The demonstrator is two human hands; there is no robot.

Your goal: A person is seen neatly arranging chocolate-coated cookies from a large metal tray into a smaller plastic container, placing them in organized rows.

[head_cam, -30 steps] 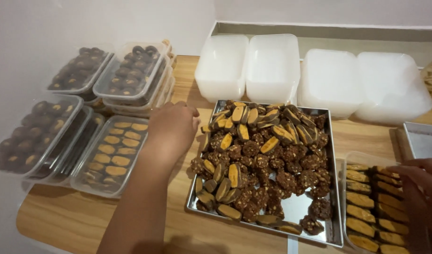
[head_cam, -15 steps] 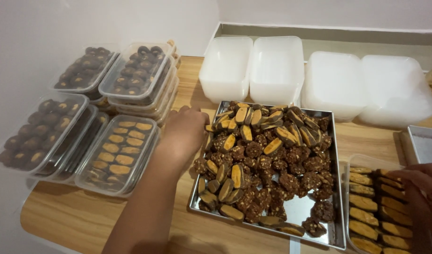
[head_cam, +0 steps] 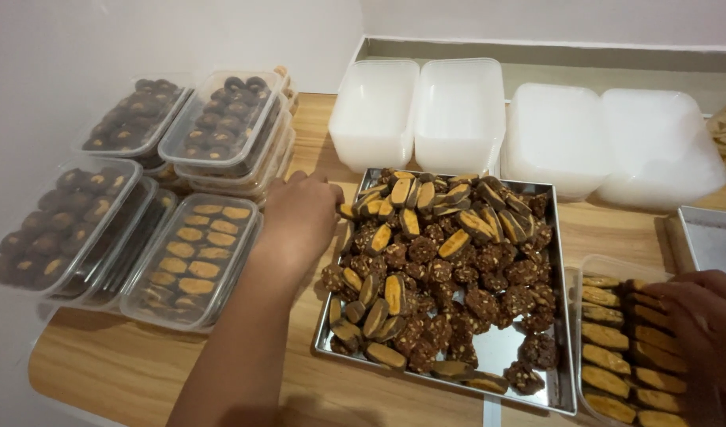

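Your right hand (head_cam: 707,316) rests flat, fingers loose, on the rows of yellow cookies in the clear box (head_cam: 592,273) at the near right edge; it grips nothing that shows. Your left hand (head_cam: 299,217) reaches the left rim of the steel tray (head_cam: 564,395), fingers curled at the heaped cookies (head_cam: 442,269); whether it has pinched one you cannot tell. Judged from this, you are mid-pick, and the next move calls for a light pinch on one yellow-topped piece. The wooden table (head_cam: 126,368) bears filled lidded boxes (head_cam: 193,261) at left; farther back stand empty white tubs (head_cam: 458,111) against a pale wall.
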